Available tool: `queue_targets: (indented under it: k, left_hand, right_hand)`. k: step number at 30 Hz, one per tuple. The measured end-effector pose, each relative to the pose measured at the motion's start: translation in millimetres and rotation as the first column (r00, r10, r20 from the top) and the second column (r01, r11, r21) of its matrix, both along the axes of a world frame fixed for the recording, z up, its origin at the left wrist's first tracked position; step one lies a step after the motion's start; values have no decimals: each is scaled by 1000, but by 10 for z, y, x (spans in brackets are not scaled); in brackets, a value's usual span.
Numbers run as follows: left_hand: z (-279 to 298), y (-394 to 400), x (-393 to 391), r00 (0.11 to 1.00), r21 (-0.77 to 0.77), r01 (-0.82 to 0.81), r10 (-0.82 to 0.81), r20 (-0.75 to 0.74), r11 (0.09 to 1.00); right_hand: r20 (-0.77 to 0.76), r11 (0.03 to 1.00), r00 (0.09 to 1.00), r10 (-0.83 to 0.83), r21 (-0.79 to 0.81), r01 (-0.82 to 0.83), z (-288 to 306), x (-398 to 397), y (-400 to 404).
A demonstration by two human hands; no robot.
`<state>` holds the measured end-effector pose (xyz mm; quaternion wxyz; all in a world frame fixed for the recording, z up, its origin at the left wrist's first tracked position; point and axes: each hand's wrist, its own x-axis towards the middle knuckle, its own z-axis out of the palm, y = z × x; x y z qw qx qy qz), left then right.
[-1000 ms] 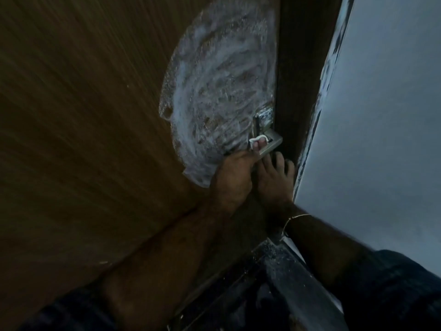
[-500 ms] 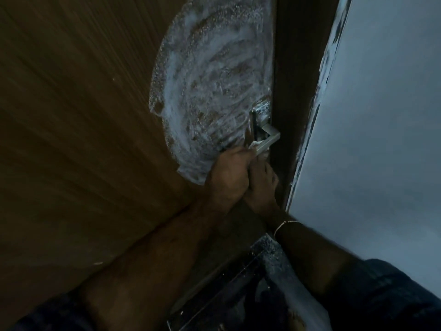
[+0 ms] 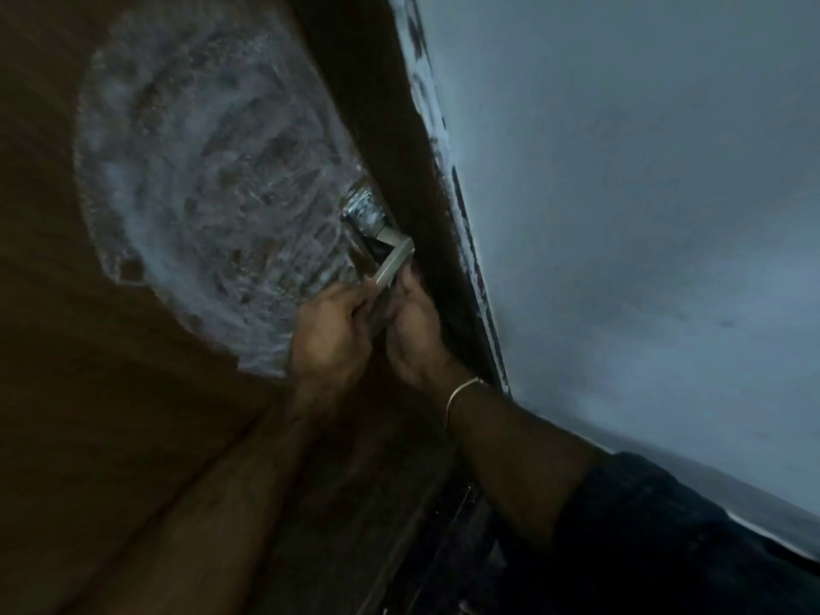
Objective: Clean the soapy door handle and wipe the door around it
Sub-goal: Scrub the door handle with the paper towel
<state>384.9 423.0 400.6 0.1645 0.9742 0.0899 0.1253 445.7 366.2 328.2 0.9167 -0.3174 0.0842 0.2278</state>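
dim doorway, wooden door (image 3: 111, 392) w/ soap patch (image 3: 213, 206) | both hands grip handle (image 3: 392, 264): left hand (image 3: 330, 335), right hand (image 3: 415, 328) | rub full lever length, then wipe suds outward

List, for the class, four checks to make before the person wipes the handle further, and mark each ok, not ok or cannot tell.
1. Both hands at the door handle: ok; left hand and right hand flank its free end.
2. Cloth in hand: cannot tell; too dark and blurred.
3. Handle lever free of soap: ok, it looks bare; the plate behind it still shines wet.
4. Door around it wiped: not ok; the soap smear remains.
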Motion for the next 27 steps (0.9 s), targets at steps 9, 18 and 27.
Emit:
queue_targets:
  k: [9, 18, 27]
  left_hand:
    - [-2, 17, 15, 1000, 60, 2, -2, -4, 998]
    - [4, 32, 21, 1000, 65, 1, 0, -18, 998]
    - [18, -4, 29, 997, 26, -27, 29, -71, 999]
  right_hand:
    - [226, 956, 973, 55, -294, 14, -102, 22, -126]
    - [317, 919, 947, 56, -386, 75, 33, 491, -358]
    - [345, 946, 928, 137, -324, -19, 415, 570, -476]
